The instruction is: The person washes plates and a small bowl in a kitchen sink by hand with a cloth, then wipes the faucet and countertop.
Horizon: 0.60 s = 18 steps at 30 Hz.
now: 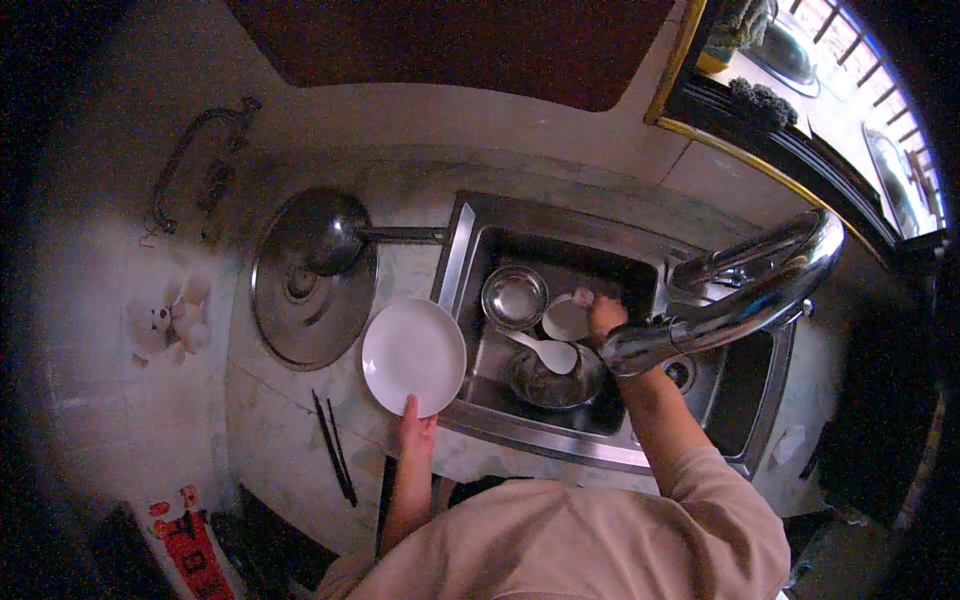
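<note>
My left hand (417,433) holds a round white plate (414,356) by its near rim, thumb on top, at the left edge of the sink. Inside the left basin (491,375), my right hand (607,316) grips the rim of a small white bowl (564,321); the faucet hides part of my wrist. Left of that bowl sits a shiny metal bowl (514,297). A white serving spoon (556,355) lies across a larger metal bowl (551,391) nearer to me.
A chrome faucet (720,330) arches over the sink from the right. On the left counter are a large metal lid (315,341), a dark long-handled pan or ladle (337,240) and dark chopsticks (334,450). A barred window (847,82) is at upper right.
</note>
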{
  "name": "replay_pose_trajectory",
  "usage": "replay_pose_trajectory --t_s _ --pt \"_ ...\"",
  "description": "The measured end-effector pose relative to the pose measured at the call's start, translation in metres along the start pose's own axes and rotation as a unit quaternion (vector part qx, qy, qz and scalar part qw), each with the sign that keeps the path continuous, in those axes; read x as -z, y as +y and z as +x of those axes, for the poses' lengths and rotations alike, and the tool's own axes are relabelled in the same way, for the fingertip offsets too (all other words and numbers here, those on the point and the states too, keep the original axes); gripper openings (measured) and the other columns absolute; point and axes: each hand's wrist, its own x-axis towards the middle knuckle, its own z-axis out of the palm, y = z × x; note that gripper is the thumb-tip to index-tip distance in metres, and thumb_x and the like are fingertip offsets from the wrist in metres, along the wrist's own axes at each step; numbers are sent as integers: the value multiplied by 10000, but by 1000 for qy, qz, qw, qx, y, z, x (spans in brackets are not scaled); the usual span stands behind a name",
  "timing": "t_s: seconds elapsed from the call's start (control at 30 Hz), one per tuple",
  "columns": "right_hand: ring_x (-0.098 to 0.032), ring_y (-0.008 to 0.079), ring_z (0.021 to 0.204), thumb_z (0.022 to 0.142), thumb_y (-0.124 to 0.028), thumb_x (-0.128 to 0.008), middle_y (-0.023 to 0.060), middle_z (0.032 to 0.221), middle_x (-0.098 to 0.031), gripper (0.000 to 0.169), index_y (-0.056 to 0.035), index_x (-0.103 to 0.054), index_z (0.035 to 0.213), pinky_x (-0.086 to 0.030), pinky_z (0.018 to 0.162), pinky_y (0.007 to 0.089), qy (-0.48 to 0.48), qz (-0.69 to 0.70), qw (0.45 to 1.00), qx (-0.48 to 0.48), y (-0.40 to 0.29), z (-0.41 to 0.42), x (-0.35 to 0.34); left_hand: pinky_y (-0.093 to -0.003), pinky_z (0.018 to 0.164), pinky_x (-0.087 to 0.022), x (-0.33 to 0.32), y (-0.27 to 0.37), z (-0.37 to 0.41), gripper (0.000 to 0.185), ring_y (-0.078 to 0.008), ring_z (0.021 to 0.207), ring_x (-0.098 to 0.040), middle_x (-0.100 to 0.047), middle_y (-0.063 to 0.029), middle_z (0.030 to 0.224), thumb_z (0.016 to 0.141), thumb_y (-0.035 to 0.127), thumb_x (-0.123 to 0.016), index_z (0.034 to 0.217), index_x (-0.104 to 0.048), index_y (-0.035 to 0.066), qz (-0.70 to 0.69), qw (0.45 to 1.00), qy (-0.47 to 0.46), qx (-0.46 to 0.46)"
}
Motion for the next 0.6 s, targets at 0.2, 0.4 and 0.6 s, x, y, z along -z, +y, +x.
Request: replay_pose_trajectory --t_s 0.2,0.4,0.6 --pt "-499 374 826 684 -322 -560 219 846 -535 345 -55 -515 898 -422 685 448 101 8 989 111 47 7 -37 -322 815 -382 -20 16 -13 395 -188 979 -459 -498 -34 1059 766 323 -557 1067 -455 88 2 1000 7 21" --pt "-548 373 702 700 -270 -543 199 724 -570 275 -2 -565 757 -445 610 430 101 115 972 176 80 -7 -42 -366 807 -439 -24 0 -5 397 -237 934 -505 -519 -113 1012 789 297 -520 1038 -447 -3 -97 995 -26 9" --pt "-565 277 667 697 -250 -574 143 783 -575 311 8 -549 869 -459 567 353 -18 247 966 67 55 -43 -3 -417 870 -380 -101 -31 -58 612 -304 1046 -433 -407 -188 1151 748 350 -578 1170 -293 10 76 944 -272 170"
